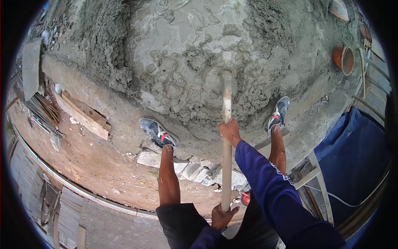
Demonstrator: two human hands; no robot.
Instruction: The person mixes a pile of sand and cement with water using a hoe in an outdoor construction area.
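A long wooden tool handle [226,162] runs away from me into a heap of wet grey cement mix [186,79]. Its far end is caked in grey, and the tool's head is hidden in the mix. Around the middle of the handle, my right hand [230,132] is closed. My left hand [222,217] grips the near end, close to my body, with the thumb sticking out to the side. Soupy, paler cement [182,20] spreads over the far part of the heap. My shoes [158,133] stand apart at the heap's near edge, either side of the handle.
An orange-brown bucket [343,60] lies tipped at the right. Blue tarp [352,153] hangs at lower right beside a wooden frame [317,178]. Broken concrete lumps [192,169] lie behind my feet. At left are planks [85,114] and a bundle of rods [43,106].
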